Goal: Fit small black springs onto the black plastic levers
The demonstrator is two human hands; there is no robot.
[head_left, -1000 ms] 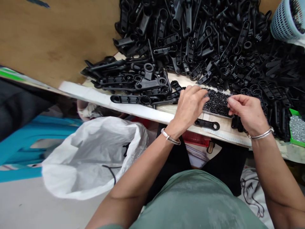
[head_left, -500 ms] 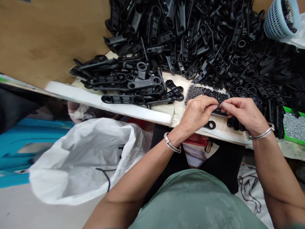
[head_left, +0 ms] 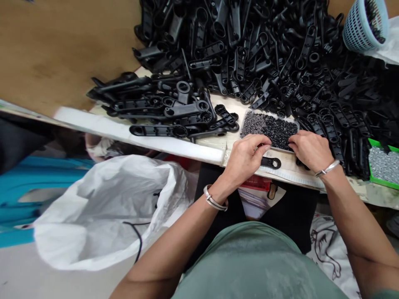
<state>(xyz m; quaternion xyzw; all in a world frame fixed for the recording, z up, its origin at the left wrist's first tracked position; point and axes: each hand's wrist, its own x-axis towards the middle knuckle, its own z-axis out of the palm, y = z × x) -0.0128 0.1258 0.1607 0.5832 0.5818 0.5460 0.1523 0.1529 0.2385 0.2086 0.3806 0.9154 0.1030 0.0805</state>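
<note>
A clear shallow box (head_left: pixel 271 128) of tiny parts, grey at its left and black at its right, sits near the table's front edge. My left hand (head_left: pixel 246 160) is by the box's front rim, thumb and forefinger pinched together; anything between them is too small to make out. At the box's right end is my right hand (head_left: pixel 311 150), its fingers drawn together over the black bits, and their hold is hidden. A flat black plastic arm with a toothed ring (head_left: pixel 272 162) lies just in front of the box, partly covered by my left hand.
Behind the box rises a large heap of black plastic parts (head_left: pixel 240 62). More long black arms (head_left: pixel 162 131) lie to the left. A green tray of silvery pieces (head_left: pixel 385 166) is at the right, a blue basket (head_left: pixel 358 31) at the back right. An open white sack (head_left: pixel 102 199) stands below left.
My hands have parted from each other above the box. The left moved left and towards me, the right slightly right and down, uncovering the black bits and more of the flat arm.
</note>
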